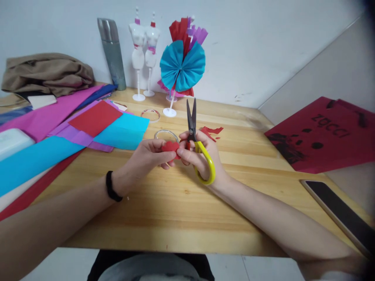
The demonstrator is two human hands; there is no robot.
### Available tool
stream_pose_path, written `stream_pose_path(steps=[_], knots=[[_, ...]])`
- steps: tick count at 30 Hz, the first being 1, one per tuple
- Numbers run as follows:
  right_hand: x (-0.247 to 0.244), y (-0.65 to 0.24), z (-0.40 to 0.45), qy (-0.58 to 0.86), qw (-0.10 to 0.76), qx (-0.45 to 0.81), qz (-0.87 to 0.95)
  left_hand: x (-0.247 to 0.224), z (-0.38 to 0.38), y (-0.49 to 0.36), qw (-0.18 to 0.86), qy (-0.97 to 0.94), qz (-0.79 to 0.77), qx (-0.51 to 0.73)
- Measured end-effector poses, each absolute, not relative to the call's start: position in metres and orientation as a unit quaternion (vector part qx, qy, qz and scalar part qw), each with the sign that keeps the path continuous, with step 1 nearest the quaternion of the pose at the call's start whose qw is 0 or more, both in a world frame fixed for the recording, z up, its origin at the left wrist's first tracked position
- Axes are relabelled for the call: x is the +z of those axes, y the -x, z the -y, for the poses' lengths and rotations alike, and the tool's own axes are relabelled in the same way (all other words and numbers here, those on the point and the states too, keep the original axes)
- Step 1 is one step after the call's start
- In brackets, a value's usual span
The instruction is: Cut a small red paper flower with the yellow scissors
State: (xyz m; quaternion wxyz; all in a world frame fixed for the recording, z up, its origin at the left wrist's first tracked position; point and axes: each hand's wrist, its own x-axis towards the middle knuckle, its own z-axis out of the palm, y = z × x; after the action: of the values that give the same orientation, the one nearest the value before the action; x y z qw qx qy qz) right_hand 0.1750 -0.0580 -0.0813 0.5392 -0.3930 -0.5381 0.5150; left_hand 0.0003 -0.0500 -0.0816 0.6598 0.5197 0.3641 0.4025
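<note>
A small red paper piece with a scalloped edge (170, 148) is pinched between the fingertips of my left hand (149, 158). My right hand (205, 154) has the scissors (208, 166) hooked on it, yellow handle around the palm side and dark blades pointing up, slightly apart. Its thumb and a finger also touch the right edge of the red piece. Just behind the hands lies a roll of tape (166, 132), partly hidden. Red paper scraps (212, 132) rest on the table right of the blades.
Colored paper sheets (121, 130) cover the left side of the wooden table (187, 218). Behind stand a bottle (113, 58), white mannequins (138, 43) and one with blue and red paper fans (183, 66). A red bag (322, 136) and a phone (336, 210) are at right.
</note>
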Motion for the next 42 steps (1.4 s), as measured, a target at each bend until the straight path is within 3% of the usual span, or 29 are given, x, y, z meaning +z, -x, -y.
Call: stream_pose_path(steps=[10, 19, 42], knots=[[-0.080, -0.182, 0.056, 0.403, 0.505, 0.539, 0.540, -0.078, 0.044, 0.008, 0.664, -0.505, -0.346, 0.430], [-0.061, -0.203, 0.052, 0.382, 0.296, 0.562, 0.671, -0.066, 0.036, 0.017, 0.649, -0.518, -0.359, 0.426], [-0.066, -0.201, 0.051, 0.389, 0.239, 0.476, 0.751, -0.053, 0.035, 0.017, 0.580, -0.543, -0.449, 0.408]])
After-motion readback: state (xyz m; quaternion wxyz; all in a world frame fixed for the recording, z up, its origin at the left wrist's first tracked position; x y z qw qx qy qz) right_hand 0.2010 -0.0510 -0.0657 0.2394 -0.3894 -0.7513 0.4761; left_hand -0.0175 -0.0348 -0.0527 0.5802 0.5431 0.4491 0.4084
